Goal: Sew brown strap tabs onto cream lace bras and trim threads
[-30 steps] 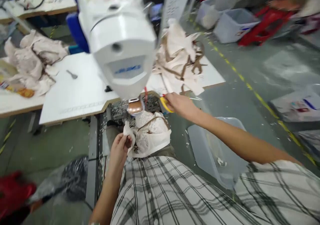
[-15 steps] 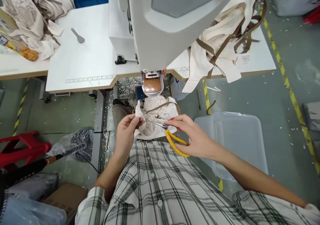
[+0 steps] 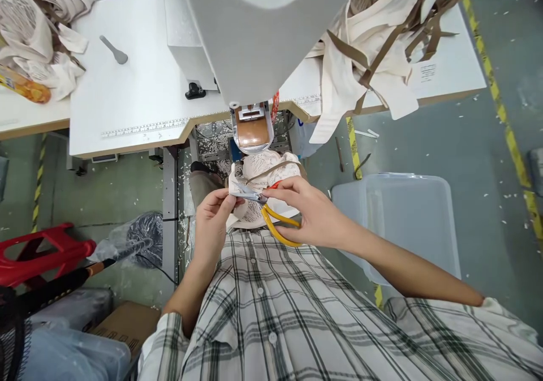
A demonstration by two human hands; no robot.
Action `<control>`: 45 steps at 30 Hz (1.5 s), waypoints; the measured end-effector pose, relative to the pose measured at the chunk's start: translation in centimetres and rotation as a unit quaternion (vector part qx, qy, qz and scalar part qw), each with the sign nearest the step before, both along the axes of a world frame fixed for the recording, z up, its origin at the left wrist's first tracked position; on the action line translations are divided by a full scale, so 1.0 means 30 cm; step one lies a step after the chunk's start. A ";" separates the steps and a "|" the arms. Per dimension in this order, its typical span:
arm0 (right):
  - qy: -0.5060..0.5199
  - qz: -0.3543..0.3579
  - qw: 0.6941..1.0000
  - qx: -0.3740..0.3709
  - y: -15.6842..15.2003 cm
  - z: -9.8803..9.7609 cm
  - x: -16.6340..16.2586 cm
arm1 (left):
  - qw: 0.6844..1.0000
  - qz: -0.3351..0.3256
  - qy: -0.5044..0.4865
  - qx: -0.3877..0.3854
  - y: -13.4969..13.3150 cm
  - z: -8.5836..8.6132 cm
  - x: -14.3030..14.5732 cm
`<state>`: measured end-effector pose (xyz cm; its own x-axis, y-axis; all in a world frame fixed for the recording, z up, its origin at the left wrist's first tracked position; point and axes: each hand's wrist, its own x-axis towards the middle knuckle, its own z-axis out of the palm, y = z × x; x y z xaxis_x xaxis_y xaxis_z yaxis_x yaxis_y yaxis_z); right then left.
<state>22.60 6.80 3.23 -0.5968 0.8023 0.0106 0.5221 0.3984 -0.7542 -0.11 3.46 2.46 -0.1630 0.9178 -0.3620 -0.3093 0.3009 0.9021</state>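
Observation:
My left hand (image 3: 214, 216) pinches the edge of a cream lace fabric piece (image 3: 271, 167) that lies over my lap, with a brown strip across it. In my right hand (image 3: 309, 211) are scissors (image 3: 278, 223) with yellow and red handles. Their parted blades reach left to the cloth right at my left fingertips. Whether the blades touch the cloth is hard to make out. Just beyond the fabric is the sewing machine's rounded metal end with a brown plate (image 3: 253, 134).
A white machine table (image 3: 131, 81) spans the front, bearing a grey spoon-like tool (image 3: 113, 50). Cream cloth with brown straps (image 3: 373, 59) hangs over its right edge. At right on the floor stands a clear plastic bin (image 3: 413, 228); a red stool (image 3: 46, 254) is at left.
The scissors in my right hand have moved left, bringing the blades to the cloth at my left fingertips. My left hand keeps its pinch. The view has shifted slightly.

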 end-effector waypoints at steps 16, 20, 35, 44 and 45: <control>0.031 -0.007 0.999 -0.017 0.013 -0.018 0.002 | 1.000 -0.002 0.019 -0.005 0.011 0.003 0.007; 0.031 -0.005 0.999 -0.022 0.017 -0.024 0.003 | 1.000 -0.004 0.028 -0.005 0.013 0.003 0.006; 0.026 -0.007 0.999 -0.035 0.020 -0.024 -0.005 | 0.999 -0.004 0.043 0.000 0.006 -0.015 0.001; 0.066 -0.072 0.993 -0.067 0.045 -0.056 -0.051 | 0.987 -0.035 0.147 0.058 -0.007 -0.020 0.013; 0.072 -0.079 0.991 -0.076 0.048 -0.062 -0.062 | 0.983 -0.038 0.166 0.067 -0.008 -0.022 0.014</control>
<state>20.74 8.23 1.38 -0.4649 0.8845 -0.0404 0.4508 0.1971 -0.8706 0.32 3.23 1.80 -0.1806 0.9679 -0.1747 0.0277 0.1826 0.9828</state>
